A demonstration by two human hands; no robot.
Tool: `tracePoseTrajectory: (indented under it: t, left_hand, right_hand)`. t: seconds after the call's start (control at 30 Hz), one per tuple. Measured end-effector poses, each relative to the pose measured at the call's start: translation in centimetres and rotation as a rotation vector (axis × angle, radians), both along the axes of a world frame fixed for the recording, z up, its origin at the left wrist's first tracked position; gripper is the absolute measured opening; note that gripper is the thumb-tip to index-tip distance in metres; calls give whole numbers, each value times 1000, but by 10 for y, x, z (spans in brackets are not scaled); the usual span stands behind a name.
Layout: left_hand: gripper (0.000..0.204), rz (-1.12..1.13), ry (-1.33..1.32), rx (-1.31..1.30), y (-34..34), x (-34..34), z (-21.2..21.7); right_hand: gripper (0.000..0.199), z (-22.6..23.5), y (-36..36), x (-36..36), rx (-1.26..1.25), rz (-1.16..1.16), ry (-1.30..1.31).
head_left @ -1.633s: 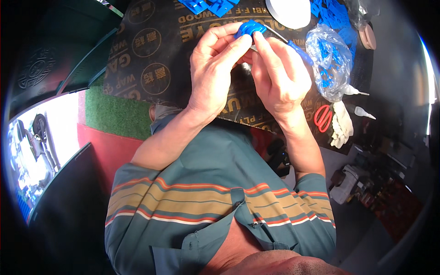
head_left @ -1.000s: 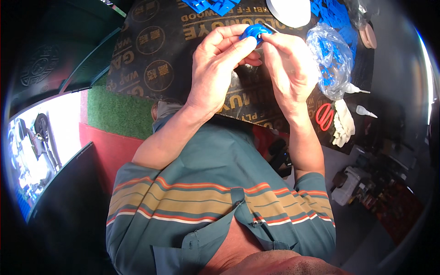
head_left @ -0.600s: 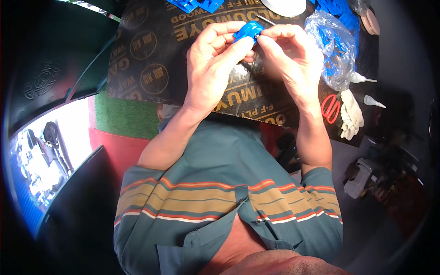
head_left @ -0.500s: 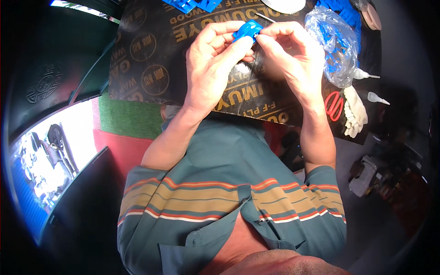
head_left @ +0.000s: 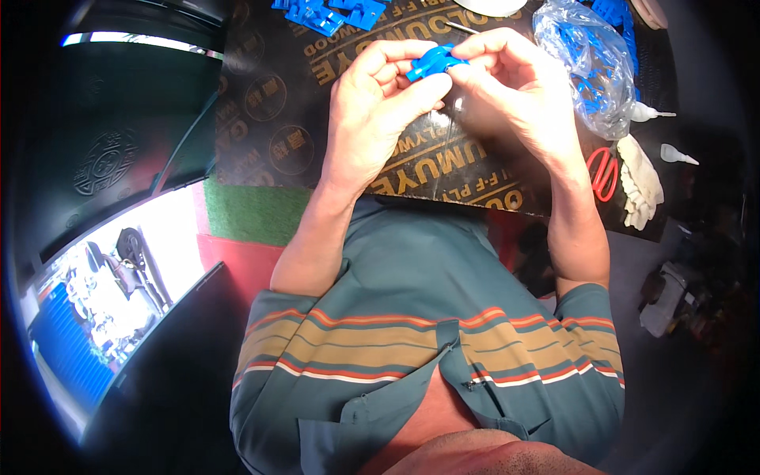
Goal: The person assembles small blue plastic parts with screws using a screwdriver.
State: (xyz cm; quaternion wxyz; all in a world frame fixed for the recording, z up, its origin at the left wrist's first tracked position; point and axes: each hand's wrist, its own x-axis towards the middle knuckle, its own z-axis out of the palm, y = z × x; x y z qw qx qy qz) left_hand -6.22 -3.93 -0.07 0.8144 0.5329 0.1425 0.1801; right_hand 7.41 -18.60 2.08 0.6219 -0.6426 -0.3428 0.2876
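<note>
A small blue plastic part [head_left: 434, 63] is held up over the dark board between both hands. My left hand [head_left: 372, 103] is closed on its left side, thumb below and fingers behind. At its right end my right hand [head_left: 518, 87] pinches with thumb and forefinger. Whether a smaller piece sits in that pinch is hidden by the fingertips. Just beyond the hands lies a thin metal rod-like tool [head_left: 461, 27]. Several similar blue plastic parts [head_left: 332, 14] lie at the board's far side.
On the right of the printed plywood board [head_left: 269, 150] are a clear bag of small blue pieces [head_left: 590, 75], red-handled scissors [head_left: 604, 174], a pale glove [head_left: 640, 182] and two white nozzle-tipped bottles [head_left: 652, 112]. A white round object [head_left: 492, 6] sits at the far edge.
The blue part has turned slightly in my fingers, and my right fingertips have shifted along its right end. The whole view has swung a little, moving the scene rightward.
</note>
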Motion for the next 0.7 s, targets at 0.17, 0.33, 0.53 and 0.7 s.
tracePoseTrajectory:
  t: [0.17,0.33,0.53,0.7]
  left_hand:
    - [38,-10,56,70,6,-2,-1]
    - [36,-14,79,125,6,-3,-3]
    - [33,71,19,142,-2,-2,-7]
    - [34,71,17,192,-1,-2,-6]
  right_hand:
    - [23,-4,0,-2,21,12,-44]
    - [22,-5,-1,-3,41,18,0]
    - [24,-4,1,-4,24,52,15]
    - [23,-4,2,-6,49,51,11]
